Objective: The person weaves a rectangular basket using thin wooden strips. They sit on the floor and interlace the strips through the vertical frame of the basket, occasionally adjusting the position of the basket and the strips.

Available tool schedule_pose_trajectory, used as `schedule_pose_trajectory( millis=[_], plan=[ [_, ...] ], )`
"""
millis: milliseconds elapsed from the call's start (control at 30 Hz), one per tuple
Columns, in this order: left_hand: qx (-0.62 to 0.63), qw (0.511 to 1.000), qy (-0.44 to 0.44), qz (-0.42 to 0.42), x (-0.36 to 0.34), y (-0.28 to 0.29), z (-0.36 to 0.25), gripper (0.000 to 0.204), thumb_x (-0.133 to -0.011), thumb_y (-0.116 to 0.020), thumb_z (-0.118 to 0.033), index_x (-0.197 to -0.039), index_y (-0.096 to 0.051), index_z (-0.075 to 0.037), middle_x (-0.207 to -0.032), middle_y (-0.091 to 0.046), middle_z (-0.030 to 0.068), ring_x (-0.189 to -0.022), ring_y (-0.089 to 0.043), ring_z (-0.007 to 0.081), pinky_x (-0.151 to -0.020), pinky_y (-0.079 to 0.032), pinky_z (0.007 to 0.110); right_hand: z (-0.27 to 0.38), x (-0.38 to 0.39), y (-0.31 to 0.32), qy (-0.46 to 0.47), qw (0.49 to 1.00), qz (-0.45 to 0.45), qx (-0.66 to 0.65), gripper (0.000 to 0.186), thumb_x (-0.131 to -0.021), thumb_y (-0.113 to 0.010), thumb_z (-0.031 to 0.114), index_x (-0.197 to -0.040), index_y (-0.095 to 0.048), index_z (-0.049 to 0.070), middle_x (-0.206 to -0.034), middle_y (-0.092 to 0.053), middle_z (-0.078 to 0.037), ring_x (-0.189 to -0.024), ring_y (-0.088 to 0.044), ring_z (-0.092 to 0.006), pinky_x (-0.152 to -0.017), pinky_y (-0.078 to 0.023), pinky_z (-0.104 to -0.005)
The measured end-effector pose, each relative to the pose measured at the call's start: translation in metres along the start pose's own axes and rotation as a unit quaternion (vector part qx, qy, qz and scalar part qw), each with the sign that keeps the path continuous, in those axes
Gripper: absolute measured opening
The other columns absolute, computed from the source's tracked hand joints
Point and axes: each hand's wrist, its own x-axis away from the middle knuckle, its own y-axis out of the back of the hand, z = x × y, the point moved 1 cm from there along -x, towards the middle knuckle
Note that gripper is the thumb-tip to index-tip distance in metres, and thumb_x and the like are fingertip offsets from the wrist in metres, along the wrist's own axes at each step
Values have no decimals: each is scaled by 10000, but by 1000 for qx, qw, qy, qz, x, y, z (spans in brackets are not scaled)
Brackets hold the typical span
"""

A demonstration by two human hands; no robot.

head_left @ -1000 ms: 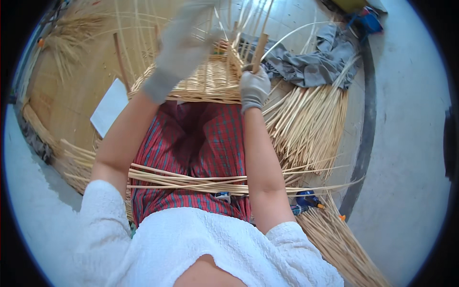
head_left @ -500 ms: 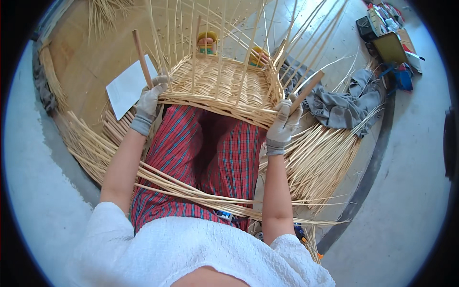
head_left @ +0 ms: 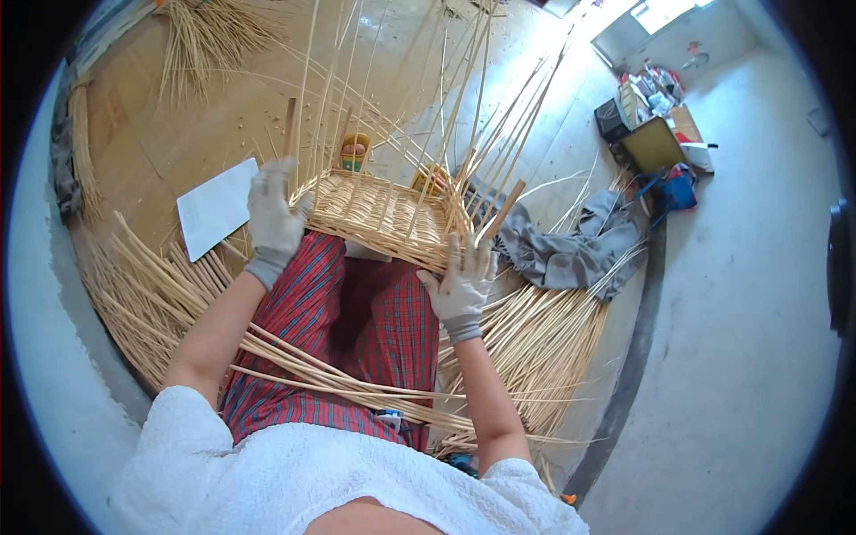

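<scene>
A half-woven pale wicker basket (head_left: pixel 374 209) with long upright canes sits at the far end of my lap, wooden sticks (head_left: pixel 505 203) standing at its corners. My left hand (head_left: pixel 275 223) in a grey glove is raised at the near left corner beside a stick, fingers apart; whether they touch it I cannot tell. My gloved right hand (head_left: pixel 460 290) lies at the near right corner, fingers spread against or just before the rim. Loose canes (head_left: pixel 348 379) stretch across my red plaid trousers (head_left: pixel 397 334).
Behind the basket are two small yellow containers (head_left: pixel 355 143). A white board (head_left: pixel 214 209) lies left. Cane bundles (head_left: pixel 196 45) lie at upper left and beside me. A grey cloth (head_left: pixel 571 245), a blue bag (head_left: pixel 678 189) and a cluttered box (head_left: pixel 651 143) are at right.
My hands held the basket's corners and sticks half a second ago; now their fingers have opened and spread. The camera view has shifted, showing more of the room ahead.
</scene>
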Motion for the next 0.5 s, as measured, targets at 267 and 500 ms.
schedule_pose_trajectory(
  millis=[267, 500],
  plan=[
    [-66, 934, -284, 205, 5, -64, -104, 599, -940, -625, -424, -1438, -558, -99, -1330, -634, 83, -1246, -596, 301, -1236, -277, 508, -18, -62, -14, 53, 998, -21, -31, 1025, -842, -642, 659, -1518, -405, -75, -1536, -466, -211, -1508, -303, -401, -1254, -173, -586],
    [-93, 943, -238, 214, -39, -85, -125, 560, -925, -570, -258, -1456, -541, -79, -1290, -648, 91, -1077, -636, 266, -993, -426, 431, -36, -118, -14, 36, 999, -8, -27, 896, -769, -751, 593, -1405, -517, 7, -1365, -555, -147, -1375, -431, -366, -1222, -224, -590]
  ],
)
